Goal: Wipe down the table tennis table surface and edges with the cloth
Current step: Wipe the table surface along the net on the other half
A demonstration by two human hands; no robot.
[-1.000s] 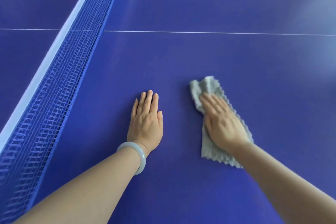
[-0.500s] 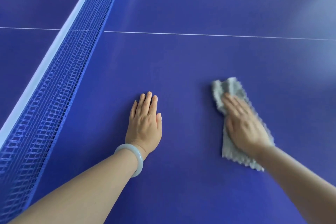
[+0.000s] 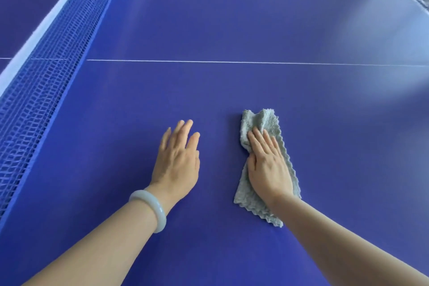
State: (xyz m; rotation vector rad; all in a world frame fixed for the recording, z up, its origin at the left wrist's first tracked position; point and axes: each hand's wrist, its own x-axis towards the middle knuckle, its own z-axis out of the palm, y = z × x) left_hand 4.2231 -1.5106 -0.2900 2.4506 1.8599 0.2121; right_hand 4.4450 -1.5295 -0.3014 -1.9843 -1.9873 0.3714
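Your cloth (image 3: 261, 121) is a grey-green, fluffy piece with a zigzag-cut edge, crumpled into a long strip. It lies on the bench (image 3: 232, 95) under your flat right hand (image 3: 269, 165). A bunched fold pokes out past the fingertips and a corner trails back beside the wrist. It sits just right of your left hand (image 3: 177, 162), not touching it. The bench is deep blue and smooth, with a thin white line (image 3: 232, 62) crossing it beyond both hands.

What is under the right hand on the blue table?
A crumpled grey fluffy cloth, lying on the blue table tennis table. The right hand covers its middle, so that part is hidden.
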